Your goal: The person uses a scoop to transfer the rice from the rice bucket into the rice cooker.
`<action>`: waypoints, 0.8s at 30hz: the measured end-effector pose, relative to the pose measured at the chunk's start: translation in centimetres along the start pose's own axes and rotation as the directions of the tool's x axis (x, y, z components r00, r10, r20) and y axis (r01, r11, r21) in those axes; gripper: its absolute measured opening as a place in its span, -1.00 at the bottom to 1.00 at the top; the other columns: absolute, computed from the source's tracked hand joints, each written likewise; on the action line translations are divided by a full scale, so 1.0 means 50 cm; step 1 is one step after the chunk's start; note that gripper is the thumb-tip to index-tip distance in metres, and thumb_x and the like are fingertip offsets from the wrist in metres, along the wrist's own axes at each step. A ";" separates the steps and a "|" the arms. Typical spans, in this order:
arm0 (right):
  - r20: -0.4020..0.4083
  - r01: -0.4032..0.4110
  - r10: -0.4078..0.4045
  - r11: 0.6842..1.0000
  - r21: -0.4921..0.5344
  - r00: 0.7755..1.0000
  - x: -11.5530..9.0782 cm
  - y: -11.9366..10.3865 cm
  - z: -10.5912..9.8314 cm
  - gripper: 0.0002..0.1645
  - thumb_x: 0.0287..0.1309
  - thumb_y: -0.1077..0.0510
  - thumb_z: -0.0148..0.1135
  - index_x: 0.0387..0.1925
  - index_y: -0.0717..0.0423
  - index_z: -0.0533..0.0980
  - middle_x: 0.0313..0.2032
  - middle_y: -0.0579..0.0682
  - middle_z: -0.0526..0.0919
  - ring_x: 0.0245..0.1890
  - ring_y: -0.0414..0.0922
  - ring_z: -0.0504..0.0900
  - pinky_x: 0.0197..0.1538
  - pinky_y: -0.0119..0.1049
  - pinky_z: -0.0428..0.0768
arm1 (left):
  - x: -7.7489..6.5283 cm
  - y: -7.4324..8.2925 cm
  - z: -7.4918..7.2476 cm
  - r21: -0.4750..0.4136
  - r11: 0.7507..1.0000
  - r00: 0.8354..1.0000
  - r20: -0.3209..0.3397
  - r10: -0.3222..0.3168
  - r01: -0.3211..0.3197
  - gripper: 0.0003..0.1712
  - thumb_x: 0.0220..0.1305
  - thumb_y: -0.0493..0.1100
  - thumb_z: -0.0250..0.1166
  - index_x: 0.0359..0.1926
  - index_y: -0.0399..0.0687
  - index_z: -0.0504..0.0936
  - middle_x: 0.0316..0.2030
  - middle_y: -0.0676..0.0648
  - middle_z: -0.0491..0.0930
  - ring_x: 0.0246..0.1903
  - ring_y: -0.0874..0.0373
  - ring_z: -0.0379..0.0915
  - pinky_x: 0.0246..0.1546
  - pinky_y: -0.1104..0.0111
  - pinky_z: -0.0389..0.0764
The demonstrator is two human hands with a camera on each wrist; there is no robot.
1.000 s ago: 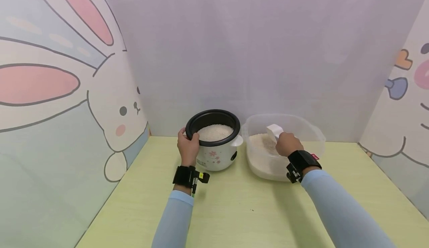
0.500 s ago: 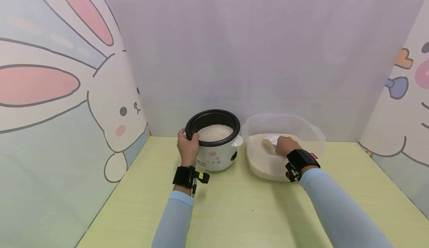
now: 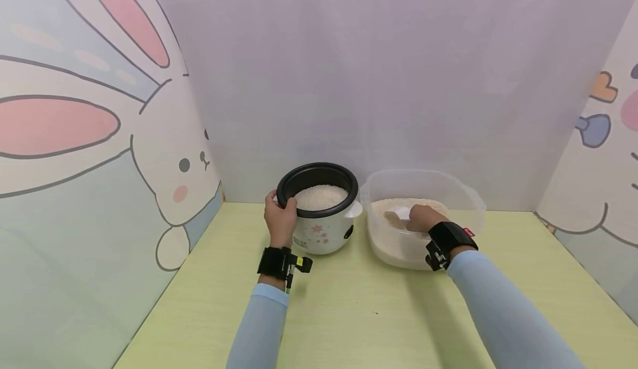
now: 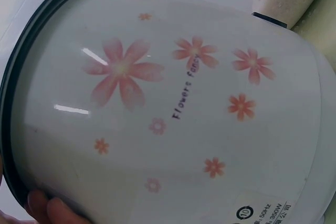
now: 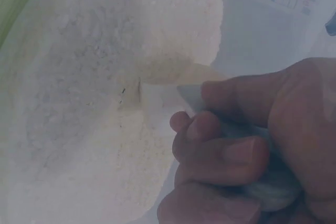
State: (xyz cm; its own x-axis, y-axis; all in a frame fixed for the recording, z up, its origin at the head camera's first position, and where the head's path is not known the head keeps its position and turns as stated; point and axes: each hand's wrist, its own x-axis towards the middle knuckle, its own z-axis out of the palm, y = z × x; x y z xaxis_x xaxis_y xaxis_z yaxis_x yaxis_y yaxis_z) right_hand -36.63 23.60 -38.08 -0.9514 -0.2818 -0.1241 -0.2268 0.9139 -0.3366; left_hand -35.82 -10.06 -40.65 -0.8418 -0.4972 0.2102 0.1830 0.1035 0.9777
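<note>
At the middle of the head view stands a white rice cooker with pink flowers and a black rim. White rice shows inside it. My left hand grips the rim at its left side, thumb in front. The flowered wall fills the left wrist view, with fingertips near the lower rim. My right hand reaches into a clear plastic bin and holds a white scoop by its handle. The scoop's front is sunk in the bin's rice.
Both vessels stand side by side on a pale yellow-green table, close to a plain light curtain at the back. Bunny-printed panels close off the left and right. A small dark speck lies on the table in front.
The right hand has lowered the scoop from above the rice and pushed it down into it, tilting it flatter. The left hand and the rice cooker have stayed in place.
</note>
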 end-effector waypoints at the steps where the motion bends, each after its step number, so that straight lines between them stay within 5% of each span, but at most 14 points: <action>1: -0.003 0.016 -0.016 1.000 0.001 1.000 0.000 0.001 0.001 -0.57 0.32 0.24 0.08 -0.69 0.03 0.28 -0.64 -0.12 0.20 -0.60 -0.16 0.20 -0.40 -0.27 0.25 | 0.000 0.000 0.000 0.002 1.000 1.000 0.001 0.001 -0.001 -0.31 0.34 -0.13 0.20 0.45 -0.18 0.32 -0.34 -0.09 0.36 -0.37 0.07 0.32 -0.40 0.31 0.36; 7: -0.020 0.053 -0.053 0.999 0.012 0.998 0.001 0.006 0.005 -0.35 0.42 0.09 0.12 -0.79 -0.10 0.11 -0.72 -0.20 0.00 -0.67 -0.26 -0.01 -0.45 -0.32 0.14 | 0.000 -0.001 0.001 0.013 1.000 1.000 0.004 0.000 0.000 -0.31 0.34 -0.13 0.20 0.45 -0.19 0.31 -0.34 -0.09 0.35 -0.38 0.07 0.32 -0.40 0.31 0.36; 24: 0.002 0.077 -0.077 0.994 0.072 0.997 -0.002 0.014 -0.004 -0.35 0.36 -0.04 0.17 -0.85 -0.12 0.20 -0.76 -0.22 0.06 -0.69 -0.27 0.02 -0.46 -0.33 0.16 | 0.002 -0.002 0.001 -0.001 1.000 1.000 0.005 0.004 -0.004 -0.31 0.34 -0.13 0.19 0.44 -0.20 0.32 -0.34 -0.09 0.38 -0.38 0.07 0.34 -0.41 0.31 0.38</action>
State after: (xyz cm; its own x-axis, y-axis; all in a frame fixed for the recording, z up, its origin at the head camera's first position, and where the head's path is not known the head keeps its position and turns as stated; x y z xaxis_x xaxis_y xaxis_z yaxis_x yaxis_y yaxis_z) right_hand -36.74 24.36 -38.11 -0.9306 -0.3522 -0.0995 -0.2837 0.8660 -0.4117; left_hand -35.95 -10.07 -40.75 -0.8438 -0.4922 0.2137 0.1864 0.1046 0.9769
